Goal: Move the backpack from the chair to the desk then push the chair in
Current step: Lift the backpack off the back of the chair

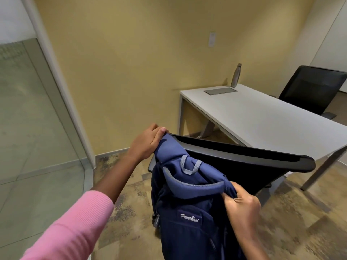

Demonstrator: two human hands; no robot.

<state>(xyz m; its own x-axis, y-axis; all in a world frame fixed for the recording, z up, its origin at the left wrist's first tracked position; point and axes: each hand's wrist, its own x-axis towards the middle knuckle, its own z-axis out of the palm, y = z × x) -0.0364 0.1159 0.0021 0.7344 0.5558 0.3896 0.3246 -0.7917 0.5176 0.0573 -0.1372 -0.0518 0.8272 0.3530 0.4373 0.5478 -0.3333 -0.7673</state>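
Backpack (187,212) against chair (244,158) back, desk (262,117) beyond, bottle (236,75) on desk.

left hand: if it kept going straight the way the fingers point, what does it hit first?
The left hand already grips the backpack strap at the chair backrest's top corner. Going on, toward the right, it would likely run along that backrest edge; past it stands the desk. Depth is uncertain.

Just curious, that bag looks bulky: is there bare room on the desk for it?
Yes. Most of the white desk top is bare, from its near edge by the chair back to the far side. Only the far corner is taken, by a metal bottle and a grey inset panel. Both hands grip the backpack.
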